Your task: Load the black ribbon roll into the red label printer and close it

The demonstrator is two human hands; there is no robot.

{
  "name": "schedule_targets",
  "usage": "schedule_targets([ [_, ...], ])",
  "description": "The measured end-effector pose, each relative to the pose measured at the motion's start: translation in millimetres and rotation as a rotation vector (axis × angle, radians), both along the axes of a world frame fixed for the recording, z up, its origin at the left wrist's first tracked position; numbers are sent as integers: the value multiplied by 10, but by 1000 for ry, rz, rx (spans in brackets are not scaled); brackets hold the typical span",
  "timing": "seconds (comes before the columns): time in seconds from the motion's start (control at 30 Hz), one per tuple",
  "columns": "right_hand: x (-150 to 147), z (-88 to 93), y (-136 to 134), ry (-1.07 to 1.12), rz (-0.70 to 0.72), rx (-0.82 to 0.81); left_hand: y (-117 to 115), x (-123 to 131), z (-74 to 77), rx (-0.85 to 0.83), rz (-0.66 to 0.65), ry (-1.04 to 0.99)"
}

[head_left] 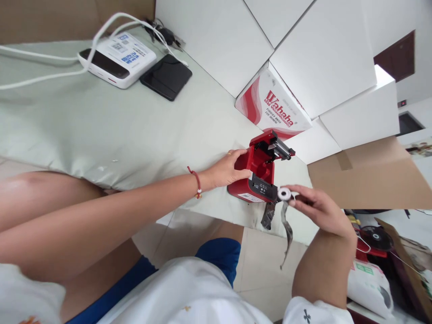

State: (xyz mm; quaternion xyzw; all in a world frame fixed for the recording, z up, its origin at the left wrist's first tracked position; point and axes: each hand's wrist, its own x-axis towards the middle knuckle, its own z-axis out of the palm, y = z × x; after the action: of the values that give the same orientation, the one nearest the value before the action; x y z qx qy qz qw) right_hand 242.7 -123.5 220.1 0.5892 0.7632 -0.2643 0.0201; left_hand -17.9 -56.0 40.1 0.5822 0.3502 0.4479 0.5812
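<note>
A small red receipt printer (241, 186) rests near the front edge of the covered table, its lid (274, 145) raised and its paper bay uncovered. My left hand (224, 172) grips the printer's near side, thumb and fingers spread over its body. Just right of the printer, my right hand (319, 208) pinches a small white paper roll (284, 194) with its end facing me. From the roll a crumpled grey strip (287, 231) dangles past the table edge. Another dark crumpled strip (269, 216) hangs beside the printer; where it is attached I cannot tell.
Behind the printer stand a red-and-white carton (274, 105) and stacked white boxes (324, 58). A white device (141, 54) with cables (101, 33) and a black phone (167, 76) lie farther left. To the right are a cardboard box (364, 177) and a white package (369, 285).
</note>
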Motion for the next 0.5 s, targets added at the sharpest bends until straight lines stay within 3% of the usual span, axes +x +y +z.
schedule_targets([
  [0.17,-365,-223,347,-145,-96,203,-13,0,35,-1,7,21],
  [0.33,-656,-360,635,-220,22,200,-19,18,57,4,26,26],
  [0.5,-720,-455,869,-291,188,118,-18,17,78,12,38,43],
])
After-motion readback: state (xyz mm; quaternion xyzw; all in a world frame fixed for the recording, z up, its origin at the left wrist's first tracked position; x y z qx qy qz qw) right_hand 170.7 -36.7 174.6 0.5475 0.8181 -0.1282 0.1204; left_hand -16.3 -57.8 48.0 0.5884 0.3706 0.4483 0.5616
